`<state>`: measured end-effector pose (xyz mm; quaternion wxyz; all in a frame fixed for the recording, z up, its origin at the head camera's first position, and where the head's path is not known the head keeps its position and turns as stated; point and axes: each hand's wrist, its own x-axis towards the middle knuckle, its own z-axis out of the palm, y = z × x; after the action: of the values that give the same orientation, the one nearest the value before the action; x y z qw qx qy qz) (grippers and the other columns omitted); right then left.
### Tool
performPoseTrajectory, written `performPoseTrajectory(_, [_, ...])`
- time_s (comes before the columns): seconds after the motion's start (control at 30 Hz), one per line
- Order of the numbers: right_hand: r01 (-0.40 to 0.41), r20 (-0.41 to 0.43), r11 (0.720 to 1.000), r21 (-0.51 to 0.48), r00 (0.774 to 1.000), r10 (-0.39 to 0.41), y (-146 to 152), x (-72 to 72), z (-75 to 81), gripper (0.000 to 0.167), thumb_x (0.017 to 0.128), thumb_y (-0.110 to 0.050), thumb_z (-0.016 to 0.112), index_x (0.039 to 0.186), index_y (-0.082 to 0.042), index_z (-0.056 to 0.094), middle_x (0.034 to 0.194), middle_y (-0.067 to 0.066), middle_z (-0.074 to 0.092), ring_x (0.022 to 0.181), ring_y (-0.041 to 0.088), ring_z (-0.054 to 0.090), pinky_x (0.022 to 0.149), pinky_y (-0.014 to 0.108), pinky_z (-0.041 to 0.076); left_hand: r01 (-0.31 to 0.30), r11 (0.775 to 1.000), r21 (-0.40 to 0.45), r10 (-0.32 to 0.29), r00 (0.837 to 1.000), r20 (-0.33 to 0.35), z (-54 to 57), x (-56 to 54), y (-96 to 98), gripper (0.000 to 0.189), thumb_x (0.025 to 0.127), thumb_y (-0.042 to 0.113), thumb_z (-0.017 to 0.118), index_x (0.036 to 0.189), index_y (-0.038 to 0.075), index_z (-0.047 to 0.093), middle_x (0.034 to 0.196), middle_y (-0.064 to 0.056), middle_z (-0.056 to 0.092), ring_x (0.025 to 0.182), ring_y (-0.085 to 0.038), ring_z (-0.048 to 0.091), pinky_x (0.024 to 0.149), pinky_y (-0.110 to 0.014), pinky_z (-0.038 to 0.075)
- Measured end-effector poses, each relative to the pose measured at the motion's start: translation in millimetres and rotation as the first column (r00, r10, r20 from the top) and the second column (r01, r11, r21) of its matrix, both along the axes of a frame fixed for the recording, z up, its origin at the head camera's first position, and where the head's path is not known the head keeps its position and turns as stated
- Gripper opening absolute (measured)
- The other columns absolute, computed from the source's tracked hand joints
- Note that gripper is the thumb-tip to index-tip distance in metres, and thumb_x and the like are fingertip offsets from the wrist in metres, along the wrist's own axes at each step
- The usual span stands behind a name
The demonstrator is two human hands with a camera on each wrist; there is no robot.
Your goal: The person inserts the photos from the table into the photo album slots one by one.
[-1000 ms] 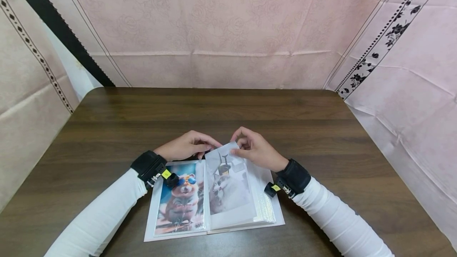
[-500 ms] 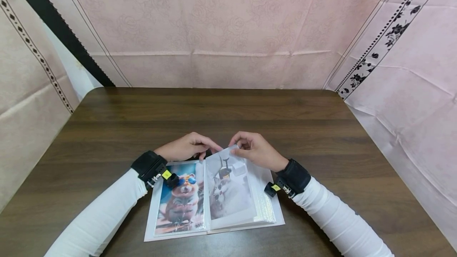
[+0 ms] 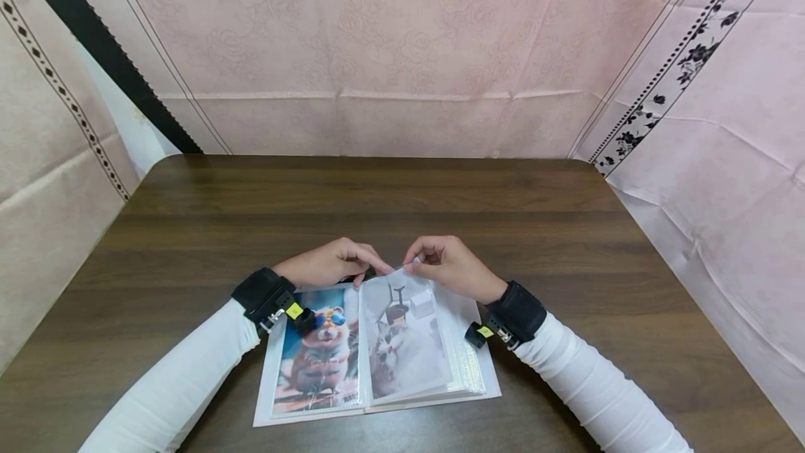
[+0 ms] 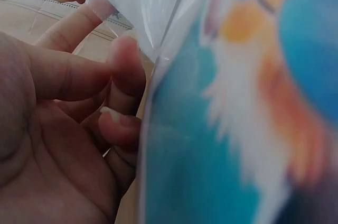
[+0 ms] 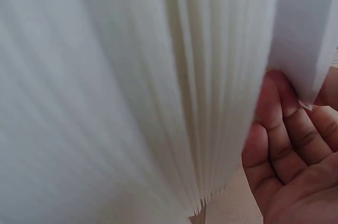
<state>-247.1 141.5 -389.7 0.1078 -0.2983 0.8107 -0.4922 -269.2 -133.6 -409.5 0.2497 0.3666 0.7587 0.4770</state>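
Note:
An open photo album (image 3: 264, 397) lies on the wooden table, a picture of an animal in blue goggles (image 3: 321, 362) on its left page. On the right page a pale photo with a grey-and-white animal (image 3: 402, 355) sits mostly within a clear sleeve. My right hand (image 3: 455, 268) pinches this photo's top edge between thumb and fingers. At the photo's upper left corner is my left hand (image 3: 333, 261), index finger stretched out. In the left wrist view that fingertip lies against the clear plastic sleeve (image 4: 153, 7), with the thumb near the sleeve's edge.
Several more album pages (image 5: 206, 76) fan out under the right page. The brown table (image 3: 402, 201) reaches back to a pink patterned cloth (image 3: 402, 54). Each wrist carries a black strap with a small camera.
The photo has slid down toward me, deeper into the sleeve, so less sticks out above the album. My right hand has come down with it; my left hand has lowered slightly.

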Motion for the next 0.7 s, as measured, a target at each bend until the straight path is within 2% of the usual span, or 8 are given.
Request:
performPoseTrajectory(0.4, [0.007,0.009,1.0,0.009,1.0,-0.007,-1.7,1.4,-0.7,0.006,0.095,-0.004,0.069,0.1,-0.004,0.071,0.089,0.011,0.068,0.073,0.015,0.056,0.066,0.021,0.044,0.014,1.0,-0.021,-0.014,1.0,-0.024,2.2,3.0,1.1,0.036,0.106,0.003,0.045,0.128,0.015,0.072,0.115,-0.008,0.063,0.085,-0.022,0.059,0.079,-0.027,0.049])
performPoseTrajectory(0.6, [0.001,0.007,1.0,0.005,1.0,-0.001,-1.4,1.8,-0.8,0.011,0.095,-0.005,0.068,0.105,0.0,0.07,0.087,0.012,0.066,0.072,0.014,0.053,0.065,0.021,0.042,0.013,0.999,-0.034,-0.014,1.0,-0.028,4.4,5.6,2.7,0.033,0.106,0.006,0.048,0.129,0.013,0.07,0.11,-0.01,0.061,0.083,-0.023,0.057,0.075,-0.026,0.048])
performPoseTrajectory(0.7, [0.002,-0.002,1.0,0.01,1.0,-0.002,-0.8,1.3,-0.8,0.011,0.096,-0.004,0.067,0.105,-0.001,0.07,0.089,0.012,0.066,0.072,0.014,0.053,0.065,0.021,0.042,0.007,0.998,-0.061,-0.01,0.999,-0.041,5.8,6.6,3.9,0.033,0.105,0.009,0.052,0.133,0.016,0.068,0.103,-0.008,0.06,0.082,-0.021,0.057,0.074,-0.025,0.047])
